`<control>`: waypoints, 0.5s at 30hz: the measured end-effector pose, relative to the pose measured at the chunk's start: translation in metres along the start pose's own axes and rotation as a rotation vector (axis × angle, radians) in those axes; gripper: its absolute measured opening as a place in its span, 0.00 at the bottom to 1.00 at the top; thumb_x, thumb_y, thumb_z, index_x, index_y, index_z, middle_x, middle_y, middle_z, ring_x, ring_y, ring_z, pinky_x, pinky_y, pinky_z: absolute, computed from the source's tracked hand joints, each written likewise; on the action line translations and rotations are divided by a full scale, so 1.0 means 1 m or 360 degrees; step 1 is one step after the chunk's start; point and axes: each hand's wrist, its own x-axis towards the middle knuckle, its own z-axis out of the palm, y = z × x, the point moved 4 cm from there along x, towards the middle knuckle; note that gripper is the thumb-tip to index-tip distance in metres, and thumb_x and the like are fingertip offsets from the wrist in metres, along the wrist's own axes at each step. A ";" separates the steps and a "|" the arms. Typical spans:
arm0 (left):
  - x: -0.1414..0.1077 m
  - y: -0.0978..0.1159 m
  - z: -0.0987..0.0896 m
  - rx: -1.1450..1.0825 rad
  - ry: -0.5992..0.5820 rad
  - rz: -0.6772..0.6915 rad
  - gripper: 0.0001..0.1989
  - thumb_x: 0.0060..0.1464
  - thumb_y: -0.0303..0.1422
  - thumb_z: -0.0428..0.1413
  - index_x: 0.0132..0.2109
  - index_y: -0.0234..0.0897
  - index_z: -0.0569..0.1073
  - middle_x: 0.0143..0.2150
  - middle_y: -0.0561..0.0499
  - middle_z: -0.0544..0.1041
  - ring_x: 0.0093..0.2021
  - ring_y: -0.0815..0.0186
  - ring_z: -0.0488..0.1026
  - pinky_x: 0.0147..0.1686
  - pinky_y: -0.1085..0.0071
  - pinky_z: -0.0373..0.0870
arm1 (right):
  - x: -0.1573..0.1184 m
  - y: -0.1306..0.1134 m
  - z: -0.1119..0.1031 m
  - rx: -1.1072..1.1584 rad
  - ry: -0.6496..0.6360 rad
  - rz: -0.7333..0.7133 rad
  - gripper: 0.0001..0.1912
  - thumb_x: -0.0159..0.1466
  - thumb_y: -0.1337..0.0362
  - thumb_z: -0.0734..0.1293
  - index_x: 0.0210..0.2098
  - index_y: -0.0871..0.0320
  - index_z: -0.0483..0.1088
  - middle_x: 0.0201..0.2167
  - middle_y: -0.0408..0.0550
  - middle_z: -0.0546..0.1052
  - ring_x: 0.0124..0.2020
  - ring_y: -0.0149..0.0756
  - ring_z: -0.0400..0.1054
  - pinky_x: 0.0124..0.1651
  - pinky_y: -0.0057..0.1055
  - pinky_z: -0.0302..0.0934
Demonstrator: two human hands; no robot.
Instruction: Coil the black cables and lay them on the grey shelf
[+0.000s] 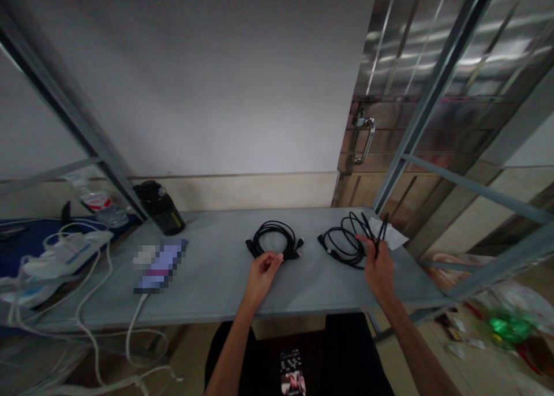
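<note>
A black cable [273, 224] lies in a neat round coil on the grey table, its dark plugs sticking out at either side. My left hand [262, 272] is at the coil's near edge, thumb and fingers pinched on the cable there. To the right, my right hand [378, 266] is closed around loops of a second black cable [346, 260]. Part of that cable is raised above the table, and the rest spreads in loose loops to the left of the hand. The fingers hide some of the gripped strands.
White paper [392, 234] lies behind my right hand. On the left are a blurred phone [162, 266], a black bottle [160, 208], a clear bottle [104, 205] and a white power strip [69, 257] with trailing cords. Metal posts [433, 96] frame the table [216, 292]. Another phone [292, 373] rests between my legs.
</note>
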 end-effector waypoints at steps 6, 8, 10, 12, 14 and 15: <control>-0.001 0.003 -0.001 0.0002 0.0016 -0.0008 0.31 0.61 0.64 0.66 0.34 0.36 0.81 0.26 0.54 0.69 0.29 0.66 0.63 0.32 0.68 0.57 | 0.018 -0.050 -0.030 0.0302 0.0166 0.0011 0.30 0.81 0.37 0.57 0.48 0.57 0.75 0.48 0.61 0.88 0.42 0.50 0.83 0.54 0.50 0.74; 0.000 0.002 -0.001 0.0003 0.0023 -0.0026 0.32 0.60 0.65 0.66 0.33 0.36 0.81 0.25 0.55 0.67 0.28 0.66 0.60 0.30 0.68 0.54 | 0.018 -0.066 -0.040 0.0415 0.0197 0.0023 0.30 0.81 0.37 0.58 0.46 0.56 0.74 0.45 0.60 0.88 0.39 0.46 0.83 0.49 0.47 0.76; 0.000 0.001 -0.001 -0.0008 0.0020 -0.0036 0.33 0.60 0.65 0.65 0.33 0.36 0.81 0.25 0.55 0.65 0.27 0.67 0.59 0.30 0.68 0.52 | 0.014 -0.077 -0.048 0.0500 0.0241 0.0044 0.29 0.80 0.37 0.58 0.45 0.56 0.73 0.42 0.58 0.88 0.35 0.44 0.82 0.42 0.43 0.76; 0.000 0.000 0.000 -0.0013 0.0018 -0.0036 0.33 0.60 0.65 0.66 0.34 0.36 0.81 0.25 0.55 0.65 0.27 0.67 0.58 0.30 0.68 0.52 | 0.009 -0.082 -0.049 0.0560 0.0261 0.0062 0.27 0.80 0.37 0.59 0.45 0.54 0.71 0.41 0.57 0.87 0.31 0.43 0.81 0.37 0.41 0.76; 0.000 0.000 0.000 -0.0003 0.0024 -0.0033 0.32 0.60 0.65 0.66 0.34 0.36 0.81 0.25 0.55 0.66 0.27 0.68 0.58 0.29 0.68 0.52 | 0.006 -0.079 -0.044 0.0604 0.0213 0.0075 0.26 0.80 0.37 0.60 0.47 0.53 0.70 0.42 0.57 0.88 0.30 0.44 0.81 0.35 0.42 0.77; 0.000 0.000 -0.001 0.0004 0.0025 -0.0030 0.33 0.60 0.65 0.66 0.33 0.36 0.81 0.25 0.55 0.66 0.27 0.68 0.58 0.29 0.68 0.52 | 0.004 -0.076 -0.039 0.0604 0.0153 0.0076 0.25 0.80 0.37 0.60 0.48 0.52 0.70 0.44 0.58 0.88 0.32 0.46 0.82 0.35 0.44 0.77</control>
